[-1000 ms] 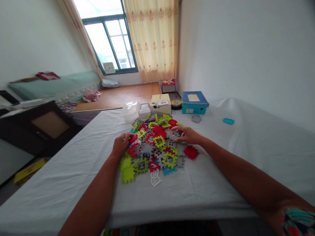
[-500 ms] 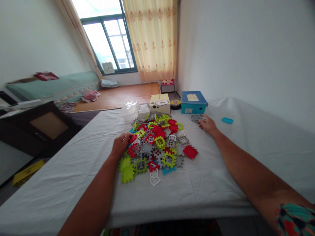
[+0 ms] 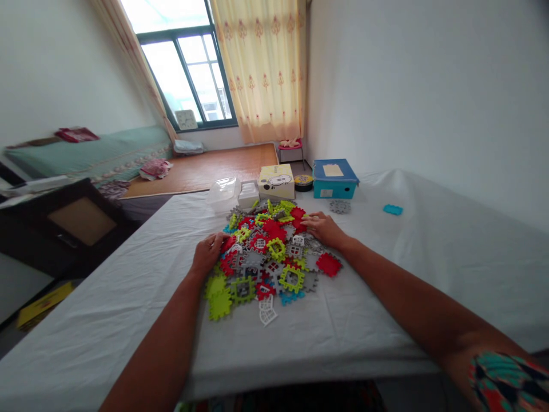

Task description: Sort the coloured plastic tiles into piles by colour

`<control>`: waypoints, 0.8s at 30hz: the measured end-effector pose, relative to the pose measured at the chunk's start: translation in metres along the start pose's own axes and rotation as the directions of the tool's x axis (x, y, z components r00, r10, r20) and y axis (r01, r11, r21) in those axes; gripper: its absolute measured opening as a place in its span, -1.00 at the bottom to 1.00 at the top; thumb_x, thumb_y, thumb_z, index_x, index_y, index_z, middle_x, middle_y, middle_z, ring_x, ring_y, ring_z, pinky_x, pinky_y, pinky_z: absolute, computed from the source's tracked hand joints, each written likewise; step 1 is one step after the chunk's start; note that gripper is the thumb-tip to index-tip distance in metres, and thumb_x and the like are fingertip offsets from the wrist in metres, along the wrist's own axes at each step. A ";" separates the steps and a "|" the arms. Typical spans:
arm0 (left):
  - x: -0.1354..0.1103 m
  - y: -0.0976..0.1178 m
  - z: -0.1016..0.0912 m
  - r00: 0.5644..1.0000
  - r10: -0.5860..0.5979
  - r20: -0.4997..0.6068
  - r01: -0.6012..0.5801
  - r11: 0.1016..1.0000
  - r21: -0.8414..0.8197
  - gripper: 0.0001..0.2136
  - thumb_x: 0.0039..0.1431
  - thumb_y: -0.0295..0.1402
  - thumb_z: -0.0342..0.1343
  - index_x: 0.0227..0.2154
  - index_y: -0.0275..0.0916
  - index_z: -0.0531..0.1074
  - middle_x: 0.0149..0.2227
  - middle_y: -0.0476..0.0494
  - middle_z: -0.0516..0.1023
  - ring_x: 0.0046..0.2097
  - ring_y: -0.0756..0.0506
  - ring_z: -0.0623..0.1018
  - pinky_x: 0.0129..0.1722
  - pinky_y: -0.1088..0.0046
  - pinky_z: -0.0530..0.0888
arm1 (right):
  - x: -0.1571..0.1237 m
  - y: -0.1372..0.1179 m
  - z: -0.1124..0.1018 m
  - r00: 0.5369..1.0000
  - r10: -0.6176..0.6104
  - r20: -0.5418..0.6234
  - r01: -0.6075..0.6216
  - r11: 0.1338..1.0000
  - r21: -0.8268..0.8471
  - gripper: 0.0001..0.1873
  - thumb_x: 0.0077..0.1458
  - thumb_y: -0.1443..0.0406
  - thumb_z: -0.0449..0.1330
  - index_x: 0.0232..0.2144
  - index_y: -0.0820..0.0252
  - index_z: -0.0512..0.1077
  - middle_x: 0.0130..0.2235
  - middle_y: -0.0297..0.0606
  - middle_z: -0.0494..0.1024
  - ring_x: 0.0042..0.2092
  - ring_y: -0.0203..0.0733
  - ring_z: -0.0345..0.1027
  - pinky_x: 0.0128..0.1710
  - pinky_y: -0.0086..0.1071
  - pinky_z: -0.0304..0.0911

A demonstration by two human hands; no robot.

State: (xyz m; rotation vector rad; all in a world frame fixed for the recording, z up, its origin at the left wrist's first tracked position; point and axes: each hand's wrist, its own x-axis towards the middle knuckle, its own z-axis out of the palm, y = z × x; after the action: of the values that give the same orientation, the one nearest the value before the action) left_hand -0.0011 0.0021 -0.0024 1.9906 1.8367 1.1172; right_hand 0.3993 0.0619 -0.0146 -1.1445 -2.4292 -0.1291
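A heap of interlocking plastic tiles with toothed edges lies on the cloth, in red, grey, lime green and blue. My left hand (image 3: 208,253) rests at the left side of the heap, its fingers stretched onto a red tile (image 3: 229,243). On the far right side of the heap my right hand (image 3: 325,229) lies with fingers reaching over the tiles beside a red tile (image 3: 298,214). A grey tile (image 3: 340,206) lies apart, beyond the right hand. Farther right is a single blue tile (image 3: 392,209). White lattice window pieces (image 3: 266,312) stick out at the near edge.
Behind the heap stand a clear plastic tub (image 3: 223,193), a white container (image 3: 248,194), a cream box (image 3: 277,181), a round black-and-yellow tin (image 3: 303,182) and a blue box (image 3: 334,182). A white cloth (image 3: 355,326) covers the table; a wall rises at the right.
My right hand has left the grey tile and moved left to the heap's right edge. The grey tile stays near the blue box. My left hand keeps its place.
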 end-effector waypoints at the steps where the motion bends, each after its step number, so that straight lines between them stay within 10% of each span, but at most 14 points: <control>1: 0.000 0.000 0.000 1.000 0.001 0.000 -0.001 1.000 -0.002 -0.53 0.23 -0.06 -0.19 -0.26 -0.24 0.57 -0.21 -0.17 0.62 -0.16 -0.12 0.57 -0.11 0.39 0.46 | 0.000 0.000 -0.001 1.000 -0.010 0.005 0.010 1.000 -0.012 -0.72 0.19 0.27 0.13 -0.07 0.02 0.51 0.02 -0.26 0.53 0.09 -0.05 0.24 0.01 -0.19 0.15; 10: 0.000 0.001 -0.002 1.000 -0.008 0.014 0.008 1.000 0.006 -0.52 0.24 -0.04 -0.19 -0.25 -0.23 0.56 -0.19 -0.16 0.62 -0.16 -0.11 0.57 -0.11 0.41 0.45 | -0.004 0.001 -0.011 0.996 -0.071 -0.045 0.074 0.995 0.066 -0.80 0.23 0.25 0.08 -0.27 0.13 0.50 -0.14 -0.19 0.57 -0.01 -0.11 0.29 -0.03 -0.27 0.14; 14: 0.000 0.000 -0.002 0.999 -0.030 0.017 0.030 1.000 -0.001 -0.52 0.23 -0.02 -0.19 -0.26 -0.22 0.56 -0.22 -0.15 0.63 -0.18 -0.11 0.57 -0.13 0.41 0.47 | -0.001 0.009 -0.006 0.978 0.141 -0.155 -0.110 0.975 0.194 -0.76 0.26 0.23 -0.02 -0.21 0.16 0.42 -0.20 -0.15 0.55 -0.12 -0.11 0.35 -0.12 -0.30 0.23; 24: 0.000 0.005 -0.006 1.000 -0.008 0.017 0.007 0.999 0.046 -0.51 0.22 -0.03 -0.20 -0.26 -0.22 0.57 -0.20 -0.14 0.63 -0.14 -0.13 0.57 -0.06 0.37 0.44 | -0.037 0.126 -0.036 0.538 0.781 -0.315 -0.763 0.611 0.211 -0.65 0.25 0.23 -0.15 -0.20 0.22 0.39 -0.24 -0.08 0.55 -0.23 -0.09 0.40 -0.20 -0.29 0.27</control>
State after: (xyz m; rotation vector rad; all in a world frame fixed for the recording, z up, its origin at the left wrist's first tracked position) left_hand -0.0007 -0.0012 0.0044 2.0103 1.8752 1.0617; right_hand 0.5278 0.1082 -0.0114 -1.8676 -1.3867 -0.0012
